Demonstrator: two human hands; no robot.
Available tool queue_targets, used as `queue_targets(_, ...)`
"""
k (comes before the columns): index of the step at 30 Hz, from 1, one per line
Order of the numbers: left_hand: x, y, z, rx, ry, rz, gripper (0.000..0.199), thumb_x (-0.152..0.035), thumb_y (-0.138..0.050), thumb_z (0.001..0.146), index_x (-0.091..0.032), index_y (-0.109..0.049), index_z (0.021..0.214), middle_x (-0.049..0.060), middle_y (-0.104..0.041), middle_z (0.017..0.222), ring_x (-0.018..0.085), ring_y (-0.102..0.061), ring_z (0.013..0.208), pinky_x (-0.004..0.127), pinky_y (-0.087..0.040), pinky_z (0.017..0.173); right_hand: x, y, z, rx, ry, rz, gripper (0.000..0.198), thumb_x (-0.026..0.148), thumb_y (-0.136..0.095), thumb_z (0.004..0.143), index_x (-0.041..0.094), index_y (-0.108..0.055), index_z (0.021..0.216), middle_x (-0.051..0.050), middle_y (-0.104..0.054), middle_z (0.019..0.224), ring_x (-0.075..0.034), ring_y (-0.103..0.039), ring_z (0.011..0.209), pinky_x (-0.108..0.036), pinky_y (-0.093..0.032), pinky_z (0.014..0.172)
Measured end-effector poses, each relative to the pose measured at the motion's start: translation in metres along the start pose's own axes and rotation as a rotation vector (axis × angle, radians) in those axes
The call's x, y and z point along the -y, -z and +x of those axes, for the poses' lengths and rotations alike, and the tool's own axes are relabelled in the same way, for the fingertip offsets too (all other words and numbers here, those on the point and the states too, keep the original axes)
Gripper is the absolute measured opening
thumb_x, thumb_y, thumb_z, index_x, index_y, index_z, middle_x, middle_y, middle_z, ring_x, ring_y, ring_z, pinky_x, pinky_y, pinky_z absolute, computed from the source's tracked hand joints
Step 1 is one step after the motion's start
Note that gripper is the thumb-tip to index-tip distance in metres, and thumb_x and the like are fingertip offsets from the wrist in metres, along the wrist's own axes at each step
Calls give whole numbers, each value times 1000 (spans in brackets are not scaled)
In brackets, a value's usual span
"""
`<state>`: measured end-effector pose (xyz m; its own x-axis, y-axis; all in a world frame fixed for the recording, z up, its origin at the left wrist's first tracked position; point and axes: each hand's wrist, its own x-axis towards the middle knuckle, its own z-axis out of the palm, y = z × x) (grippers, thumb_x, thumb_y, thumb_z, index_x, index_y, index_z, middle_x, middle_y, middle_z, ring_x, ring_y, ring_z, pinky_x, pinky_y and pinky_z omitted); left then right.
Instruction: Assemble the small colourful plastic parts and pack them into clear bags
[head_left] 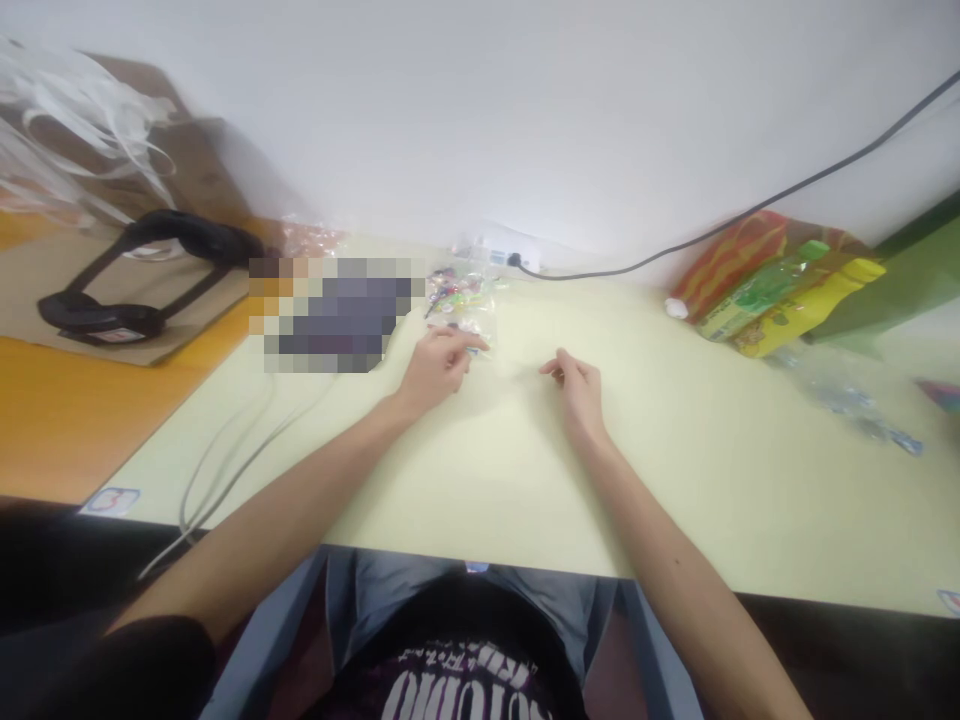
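My left hand is over the near end of a clear plastic bag with small colourful pieces in and beside it. Its index finger points right across the bag while the other fingers bend loosely; whether it presses on the plastic I cannot tell. A bit of blue shows just under the fingertips. To the right, my right hand hovers at or just above the pale yellow table. Its fingers are slightly bent and apart, pointing left, with nothing visible in them.
A pixelated dark object with cables lies left. Beyond it are a black padded frame on cardboard and white straps. A power strip sits by the wall. Right are a green bottle, bright packages and crumpled plastic.
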<state>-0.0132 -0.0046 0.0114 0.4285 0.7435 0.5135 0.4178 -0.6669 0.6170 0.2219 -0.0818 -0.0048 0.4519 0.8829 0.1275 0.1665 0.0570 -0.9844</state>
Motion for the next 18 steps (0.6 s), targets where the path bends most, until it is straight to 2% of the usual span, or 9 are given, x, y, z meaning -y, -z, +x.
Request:
queue_targets(2, -1, 3, 2, 16, -7, 52, 35, -13, -48, 91, -25, -77, 107, -1, -67, 63, 20, -67, 88, 40, -46, 104, 0, 0, 0, -2, 1, -14, 50, 59, -53, 91, 21, -72, 66, -5, -68, 76, -22, -59, 82, -35, -44, 79)
queue_targets(4, -2, 6, 5, 31, -40, 140, 30, -21, -51, 96, -25, -73, 116, 2, -74, 89, 22, -65, 100, 42, -44, 107, -1, 0, 1, -2, 0, -15, 50, 59, -53, 91, 21, -72, 66, -5, -68, 76, -22, -59, 82, -35, -44, 78)
queue_targets(6, 0, 8, 7, 53, -67, 243, 32, -30, -55, 98, -25, -68, 126, 7, -70, 119, 25, -58, 117, 44, -41, 111, 0, 0, 0, 3, 2, -19, 50, 59, -52, 92, 21, -72, 67, -5, -69, 76, -22, -60, 82, -35, -44, 78)
queue_targets(8, 5, 9, 7, 105, -66, 320, 38, -37, -60, 97, -26, -64, 133, 9, -61, 133, 29, -50, 129, 46, -39, 114, 3, 0, -1, 24, 16, -34, 50, 59, -51, 92, 21, -71, 68, -5, -69, 78, -22, -60, 83, -34, -44, 78)
queue_targets(12, 14, 9, 5, 199, -44, 357, 45, -43, -68, 92, -27, -63, 134, 10, -57, 133, 31, -46, 131, 49, -39, 115, 12, -4, -7, 138, 76, -106, 42, 56, -53, 92, 20, -71, 81, -5, -71, 88, -21, -61, 86, -33, -44, 79)
queue_targets(15, 13, 10, 5, 252, -120, 270, 40, -39, -67, 93, -28, -64, 132, 9, -60, 128, 28, -50, 126, 46, -42, 113, 14, -8, -11, 208, 125, -197, 37, 55, -56, 91, 20, -70, 94, -5, -70, 93, -21, -59, 86, -33, -44, 79)
queue_targets(18, 6, 12, 5, 292, -197, 177, 43, -40, -67, 94, -30, -63, 135, 9, -59, 130, 26, -52, 126, 43, -44, 112, 9, -10, -12, 208, 177, -290, 40, 57, -59, 90, 22, -67, 109, -6, -66, 97, -22, -57, 88, -34, -46, 82)
